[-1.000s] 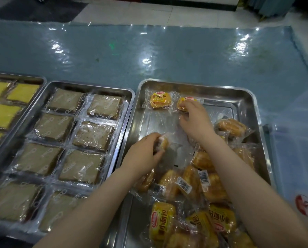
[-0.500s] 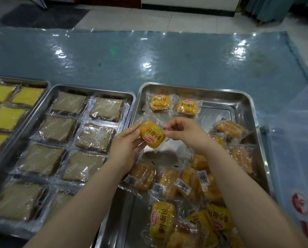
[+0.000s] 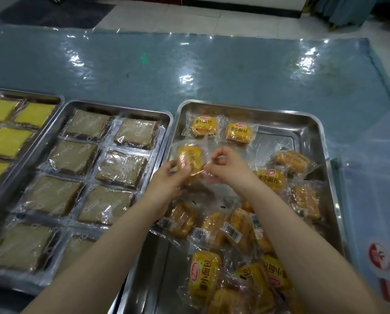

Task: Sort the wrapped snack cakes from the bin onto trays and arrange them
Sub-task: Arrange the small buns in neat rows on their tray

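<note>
- Worktop (image 3: 144,71): covered in glossy blue-green plastic sheeting, wrinkled, with bright reflections; pale tiled floor (image 3: 167,17) beyond its far edge.
- Steel tray (image 3: 311,123), right: two yellow wrapped snack cakes (image 3: 221,129) side by side along the far edge; a loose heap of wrapped cakes (image 3: 232,232) in the near half, some label up, some barcode up.
- Middle tray (image 3: 169,116): brown wrapped slices (image 3: 119,168) in two columns.
- Left tray (image 3: 60,98): yellow wrapped slices (image 3: 7,141), partly out of view.
- Held cake (image 3: 189,158): yellow, in clear wrapper, blurred, over the right tray's far-left part.
- Left hand (image 3: 167,184): fingers clamped on its near edge.
- Right hand (image 3: 228,166): fingers pinched on the wrapper's right end.
- Translucent bin (image 3: 375,200): at the right edge.
</note>
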A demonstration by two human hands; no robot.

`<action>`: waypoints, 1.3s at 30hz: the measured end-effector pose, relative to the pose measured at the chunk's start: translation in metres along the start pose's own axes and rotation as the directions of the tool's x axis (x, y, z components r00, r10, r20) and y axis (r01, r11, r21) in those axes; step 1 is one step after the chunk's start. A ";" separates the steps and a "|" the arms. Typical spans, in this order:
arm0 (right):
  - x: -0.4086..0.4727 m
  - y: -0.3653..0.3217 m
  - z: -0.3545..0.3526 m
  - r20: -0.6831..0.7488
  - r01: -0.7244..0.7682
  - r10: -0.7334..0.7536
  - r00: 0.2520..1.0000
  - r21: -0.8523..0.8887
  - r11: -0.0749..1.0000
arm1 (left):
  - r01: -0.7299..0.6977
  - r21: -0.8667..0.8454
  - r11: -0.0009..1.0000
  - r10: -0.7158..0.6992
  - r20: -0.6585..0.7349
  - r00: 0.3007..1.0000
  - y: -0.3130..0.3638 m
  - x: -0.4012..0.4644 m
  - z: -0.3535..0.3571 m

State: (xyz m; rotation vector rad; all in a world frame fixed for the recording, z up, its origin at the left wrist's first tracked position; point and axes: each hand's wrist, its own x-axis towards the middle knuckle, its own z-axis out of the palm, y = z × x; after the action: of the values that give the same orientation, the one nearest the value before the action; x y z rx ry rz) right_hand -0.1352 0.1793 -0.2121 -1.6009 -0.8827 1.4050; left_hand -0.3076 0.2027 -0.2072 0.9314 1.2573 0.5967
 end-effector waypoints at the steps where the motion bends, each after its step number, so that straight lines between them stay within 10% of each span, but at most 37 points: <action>1: -0.001 0.003 0.003 0.038 -0.009 0.012 0.999 -0.087 0.996 | -0.021 0.031 0.999 0.021 -0.004 1.000 -0.001 0.000 0.001; 13: 0.026 0.004 -0.010 -0.208 0.018 -0.036 0.978 -0.086 0.996 | -0.255 0.393 0.884 0.275 0.007 0.962 -0.002 0.022 -0.005; 20: 0.055 0.009 0.006 -0.386 -0.050 0.055 0.921 0.023 0.998 | -0.439 0.794 0.422 0.416 0.261 0.871 -0.021 0.019 0.000; 30: 0.051 0.010 0.006 -0.392 -0.137 0.003 0.920 -0.314 0.940 | -0.464 0.874 0.147 0.286 0.411 0.865 -0.024 0.055 0.012; 39: -0.006 0.011 -0.054 -0.487 -0.031 -0.250 0.837 -0.499 0.866 | -0.468 0.874 0.132 0.337 0.404 0.850 -0.020 0.049 0.018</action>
State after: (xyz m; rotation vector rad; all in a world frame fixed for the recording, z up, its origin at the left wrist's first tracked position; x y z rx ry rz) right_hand -0.0826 0.1623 -0.2171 -2.1377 -1.0064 0.5850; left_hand -0.2809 0.2279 -0.2489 2.4341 1.1951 0.0565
